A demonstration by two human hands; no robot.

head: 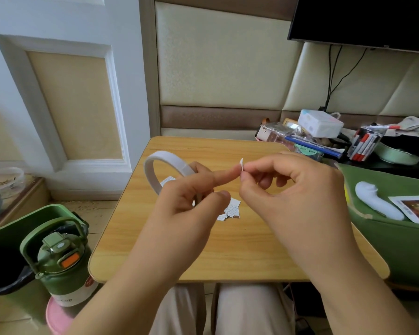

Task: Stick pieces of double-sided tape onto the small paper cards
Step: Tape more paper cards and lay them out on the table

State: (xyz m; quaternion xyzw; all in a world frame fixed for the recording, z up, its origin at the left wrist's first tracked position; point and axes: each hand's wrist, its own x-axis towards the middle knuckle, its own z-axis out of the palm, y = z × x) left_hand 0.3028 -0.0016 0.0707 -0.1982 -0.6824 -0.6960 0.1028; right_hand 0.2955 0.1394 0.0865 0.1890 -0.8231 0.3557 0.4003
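Note:
A white roll of double-sided tape (160, 163) hangs around my left hand (186, 192), whose lower fingers curl round its near side while the index finger points right. My right hand (290, 187) pinches a tiny white piece of tape (241, 164) between thumb and index finger, right at the left index fingertip, above the table. Several small printed paper cards (231, 210) lie on the wooden table (228, 250) below the hands. One more card (168, 181) shows inside the roll's loop.
A green flask (63, 264) stands on a pink stool at the lower left, beside a green bin. To the right is a green cushion (397, 240) with a white object. Markers, boxes and clutter (324, 136) sit behind the table's right corner.

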